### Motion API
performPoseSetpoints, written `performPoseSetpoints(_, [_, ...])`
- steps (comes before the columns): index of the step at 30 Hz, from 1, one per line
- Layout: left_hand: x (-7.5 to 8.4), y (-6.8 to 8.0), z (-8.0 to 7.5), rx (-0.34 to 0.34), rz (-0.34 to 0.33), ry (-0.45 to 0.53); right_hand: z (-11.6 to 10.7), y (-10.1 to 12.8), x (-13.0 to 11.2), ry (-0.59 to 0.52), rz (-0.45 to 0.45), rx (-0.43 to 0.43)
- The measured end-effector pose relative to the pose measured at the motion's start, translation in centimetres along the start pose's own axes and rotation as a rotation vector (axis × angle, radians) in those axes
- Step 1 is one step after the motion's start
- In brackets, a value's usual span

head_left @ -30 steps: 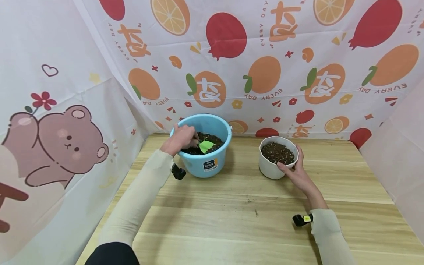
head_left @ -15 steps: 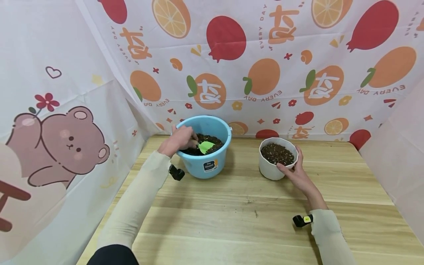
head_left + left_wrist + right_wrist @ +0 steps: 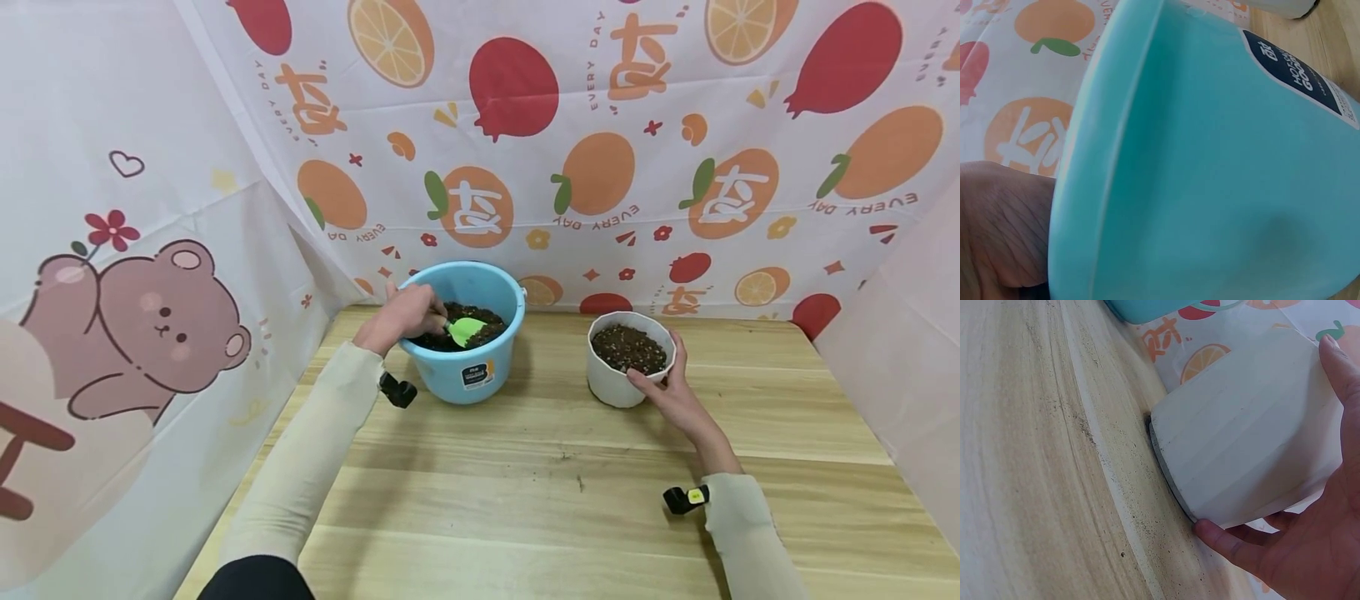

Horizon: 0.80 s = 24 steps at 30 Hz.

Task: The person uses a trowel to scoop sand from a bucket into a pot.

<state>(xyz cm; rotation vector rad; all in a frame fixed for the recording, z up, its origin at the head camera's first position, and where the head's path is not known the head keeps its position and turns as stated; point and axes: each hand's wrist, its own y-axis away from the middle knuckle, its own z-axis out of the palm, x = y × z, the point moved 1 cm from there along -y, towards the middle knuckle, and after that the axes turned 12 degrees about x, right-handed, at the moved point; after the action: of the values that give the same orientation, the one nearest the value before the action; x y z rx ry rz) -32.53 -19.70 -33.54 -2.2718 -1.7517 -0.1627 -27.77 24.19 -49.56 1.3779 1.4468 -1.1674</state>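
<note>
The head view shows both hands at work on the wooden table (image 3: 570, 492). The left hand (image 3: 405, 315) reaches over the 9 o'clock rim of the blue bucket (image 3: 468, 371), fingers clenched around the handle of a green trowel (image 3: 467, 330). The trowel blade lies on the dark soil (image 3: 487, 321) inside the bucket, pointing toward 3 o'clock.

The left wrist view shows only the bucket's outer wall (image 3: 1222, 187), its label and the back of the hand (image 3: 997, 231); trowel and soil are hidden there.

The right hand (image 3: 671, 392) cups the white pot (image 3: 611, 387), which stands at 3 o'clock of the bucket, well apart, filled with brown granular soil (image 3: 628, 347).

The right wrist view adds contact detail: the fingers (image 3: 1235, 547) curl under the pot's faceted wall (image 3: 1254, 437), with the thumb against its side. The pot's base rests on the table (image 3: 1035, 487). The pot's contents are not visible there.
</note>
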Motion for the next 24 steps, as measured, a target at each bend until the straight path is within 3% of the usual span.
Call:
performPoseSetpoints(11, [-0.5,0.1,-0.5,-0.02,-0.042,0.045,0.0,0.0,0.0,0.004,0.008,0.001])
performPoseSetpoints(24, [-1.0,0.2,-1.3,-0.007,-0.041,0.052,0.0,-0.1,0.2,0.009,-0.003,0.005])
